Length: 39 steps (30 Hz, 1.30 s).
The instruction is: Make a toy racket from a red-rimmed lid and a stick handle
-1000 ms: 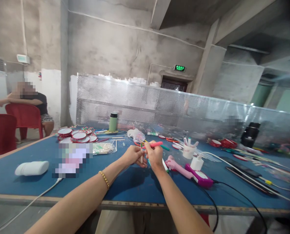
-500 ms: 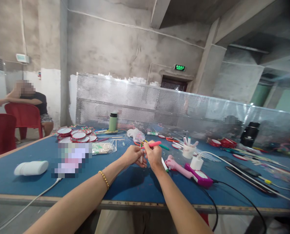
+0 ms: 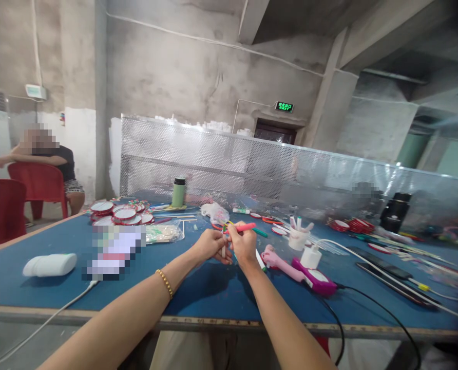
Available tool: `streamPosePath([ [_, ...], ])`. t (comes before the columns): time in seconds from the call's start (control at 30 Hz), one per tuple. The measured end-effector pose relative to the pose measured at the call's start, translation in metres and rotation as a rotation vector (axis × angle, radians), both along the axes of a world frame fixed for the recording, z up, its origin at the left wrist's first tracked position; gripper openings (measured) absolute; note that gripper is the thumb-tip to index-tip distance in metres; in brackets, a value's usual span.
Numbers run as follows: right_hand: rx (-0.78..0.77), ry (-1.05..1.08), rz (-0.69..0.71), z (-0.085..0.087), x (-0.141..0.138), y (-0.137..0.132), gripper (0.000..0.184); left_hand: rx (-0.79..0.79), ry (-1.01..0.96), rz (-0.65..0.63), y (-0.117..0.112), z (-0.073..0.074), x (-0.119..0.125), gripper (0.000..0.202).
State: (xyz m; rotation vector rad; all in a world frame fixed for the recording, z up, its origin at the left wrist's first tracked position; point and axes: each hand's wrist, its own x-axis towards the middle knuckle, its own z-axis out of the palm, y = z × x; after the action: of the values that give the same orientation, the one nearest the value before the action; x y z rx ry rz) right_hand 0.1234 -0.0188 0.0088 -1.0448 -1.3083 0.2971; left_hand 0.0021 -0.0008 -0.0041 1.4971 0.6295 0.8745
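1. Currently pinching a pale stick (image 3: 224, 252) roughly upright in my left hand (image 3: 209, 245), above the blue table (image 3: 5, 289).
2. My right hand (image 3: 245, 247) grips a red pen-shaped tool (image 3: 247, 227), near the stick's top; contact unclear.
3. Pen cup (image 3: 297, 240) stands to the right.
4. Green bottle (image 3: 178, 195) stands farther back, left.

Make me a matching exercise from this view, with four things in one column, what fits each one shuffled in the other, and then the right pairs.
Column one
1. Left hand
2. Right hand
3. Green bottle
4. White cup

Column two
A. Contains several pen-like items
B. Has a gold bracelet at its wrist
C. Stands upright near the mesh screen
D. Holds a slim pink object

Pairs: 1-B, 2-D, 3-C, 4-A
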Motion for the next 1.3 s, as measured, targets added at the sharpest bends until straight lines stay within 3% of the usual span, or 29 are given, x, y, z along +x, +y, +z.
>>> streamPosePath([
  [1.0,0.006,0.041,0.016,0.0034,-0.0027,-0.0032,0.035,0.019,-0.012,-0.012,0.0003,-0.0008,-0.0005,0.043],
  [1.3,0.007,0.022,0.004,0.0032,-0.0023,-0.0029,0.036,0.025,-0.009,-0.01,0.0021,-0.0019,0.0001,0.033],
])
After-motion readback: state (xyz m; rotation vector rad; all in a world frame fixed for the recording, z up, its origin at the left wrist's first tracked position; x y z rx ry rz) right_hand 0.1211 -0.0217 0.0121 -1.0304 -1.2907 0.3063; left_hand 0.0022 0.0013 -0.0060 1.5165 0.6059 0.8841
